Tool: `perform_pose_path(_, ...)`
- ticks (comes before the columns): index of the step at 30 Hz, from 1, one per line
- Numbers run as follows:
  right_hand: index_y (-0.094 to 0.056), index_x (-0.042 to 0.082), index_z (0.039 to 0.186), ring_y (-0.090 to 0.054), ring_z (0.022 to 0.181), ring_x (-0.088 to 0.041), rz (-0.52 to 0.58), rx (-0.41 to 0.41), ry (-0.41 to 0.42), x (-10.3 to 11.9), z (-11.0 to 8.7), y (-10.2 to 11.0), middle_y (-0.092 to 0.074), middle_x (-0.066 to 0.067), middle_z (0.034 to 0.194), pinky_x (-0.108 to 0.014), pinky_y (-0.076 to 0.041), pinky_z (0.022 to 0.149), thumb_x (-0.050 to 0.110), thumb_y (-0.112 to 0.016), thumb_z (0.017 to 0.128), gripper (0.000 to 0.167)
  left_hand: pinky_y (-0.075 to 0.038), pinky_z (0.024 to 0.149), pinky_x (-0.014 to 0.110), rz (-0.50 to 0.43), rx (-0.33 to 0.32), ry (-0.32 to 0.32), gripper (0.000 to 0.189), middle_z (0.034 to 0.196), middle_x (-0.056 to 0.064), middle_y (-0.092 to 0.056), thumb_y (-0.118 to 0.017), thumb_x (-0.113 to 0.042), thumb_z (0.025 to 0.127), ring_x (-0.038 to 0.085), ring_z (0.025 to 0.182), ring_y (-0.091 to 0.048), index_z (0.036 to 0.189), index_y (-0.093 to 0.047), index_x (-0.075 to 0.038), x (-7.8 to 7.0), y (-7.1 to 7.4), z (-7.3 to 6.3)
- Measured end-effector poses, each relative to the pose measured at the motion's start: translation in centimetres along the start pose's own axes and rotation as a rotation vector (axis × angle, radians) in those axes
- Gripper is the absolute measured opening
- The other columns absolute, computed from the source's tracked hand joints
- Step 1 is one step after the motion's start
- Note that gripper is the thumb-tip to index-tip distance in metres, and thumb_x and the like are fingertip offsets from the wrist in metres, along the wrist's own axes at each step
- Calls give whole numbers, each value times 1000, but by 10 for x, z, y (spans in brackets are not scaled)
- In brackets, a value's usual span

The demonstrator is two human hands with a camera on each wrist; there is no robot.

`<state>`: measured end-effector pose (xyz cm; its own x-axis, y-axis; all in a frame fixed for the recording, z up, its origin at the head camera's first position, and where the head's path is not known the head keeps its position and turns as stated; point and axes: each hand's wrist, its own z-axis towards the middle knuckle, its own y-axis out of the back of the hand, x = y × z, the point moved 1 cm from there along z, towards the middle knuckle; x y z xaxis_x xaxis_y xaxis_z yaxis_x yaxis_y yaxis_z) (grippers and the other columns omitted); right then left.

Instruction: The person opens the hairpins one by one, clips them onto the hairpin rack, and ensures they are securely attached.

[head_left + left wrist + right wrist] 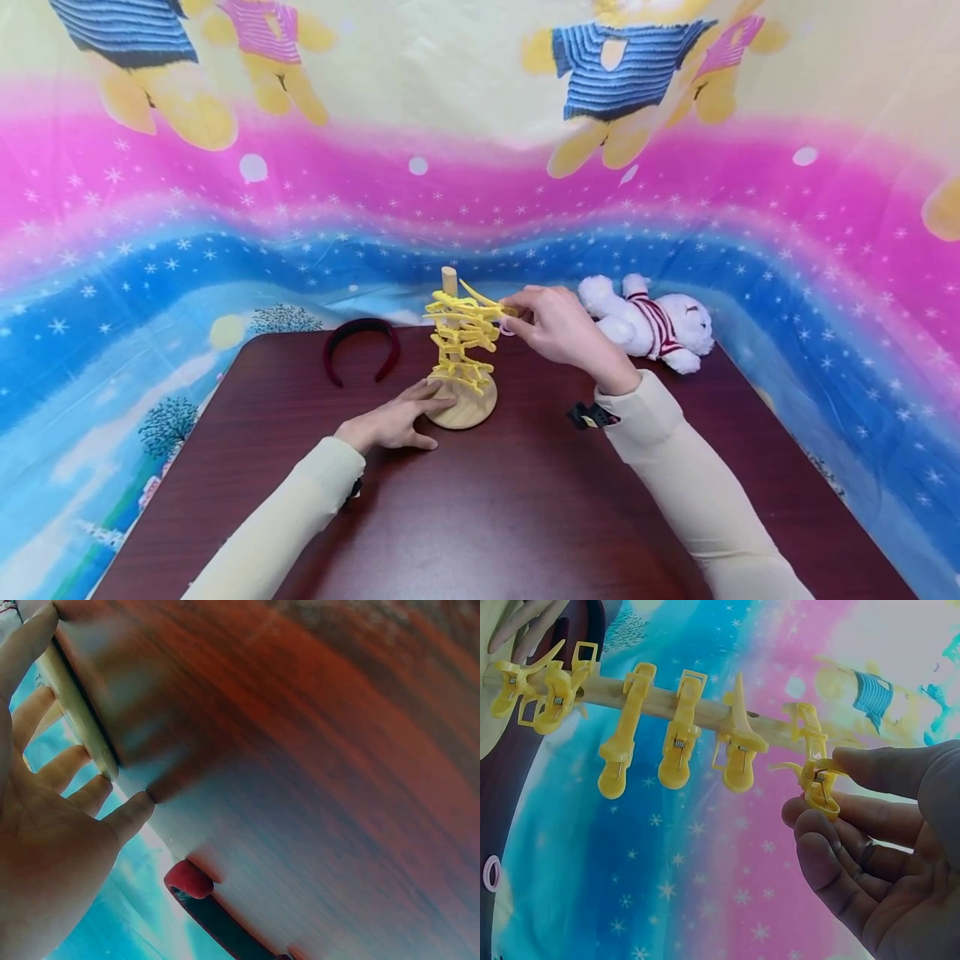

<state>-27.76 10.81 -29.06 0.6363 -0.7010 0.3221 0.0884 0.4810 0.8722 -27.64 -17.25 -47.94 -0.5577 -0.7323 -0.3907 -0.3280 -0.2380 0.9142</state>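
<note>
A wooden post (448, 281) rises from a round wooden base (463, 413), with several yellow spring clips (463, 333) fastened along it. With fingers spread, my left hand (396, 419) rests on the table at the base's left side, fingertips on its rim. In the left wrist view the base (81, 712) shows edge-on beside those fingers. My right hand (558, 327) pinches the handle end of a yellow spring clip (821, 796) between thumb and fingers, near the top of the post. The clip's far end overlaps the post in the right wrist view.
A dark red headband (327, 354) lies behind my left hand. On the right, a white teddy bear (678, 321) in a striped shirt lies at the table's back edge. A small pink ring (491, 873) is on the table. A printed curtain (480, 192) hangs behind.
</note>
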Motion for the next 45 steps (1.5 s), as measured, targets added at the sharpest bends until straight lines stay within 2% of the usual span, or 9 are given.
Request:
perform_pose_path(13, -74, 12, 119, -66, 73, -12, -6, 8, 20, 6, 17, -9, -74, -2, 94, -33, -53, 67, 25, -67, 96, 28, -25, 120, 58, -13, 5, 13, 76, 166, 17, -21, -80, -33, 85, 43, 154, -11, 151, -46, -21, 0, 1, 1)
perform_pose_path(18, -74, 11, 120, -68, 79, -14, 0, 14, 8, 7, 21, -12, -74, -3, 96, -34, -54, 71, 24, -67, 96, 28, -25, 120, 58, -15, 7, 13, 75, 166, 17, -20, -79, -33, 85, 43, 154, -11, 151, -46, -21, 0, 1, 1)
perform_pose_path(29, -74, 11, 120, -68, 78, -14, -10, 1, 22, 9, 26, -18, -74, -3, 97, -32, -54, 69, 26, -67, 96, 29, -25, 121, 57, -11, 12, 17, 75, 167, 16, -19, -79, -34, 86, 42, 154, -10, 152, -45, -22, 1, 1, 1)
perform_pose_path(45, -73, 10, 121, -69, 82, -17, 29, -7, -26, 7, 27, -16, -72, -5, 98, -36, -56, 76, 29, -68, 95, 33, -26, 120, 58, -20, 9, 16, 75, 166, 19, -21, -79, -32, 85, 44, 154, -11, 151, -46, -20, -3, 3, 0)
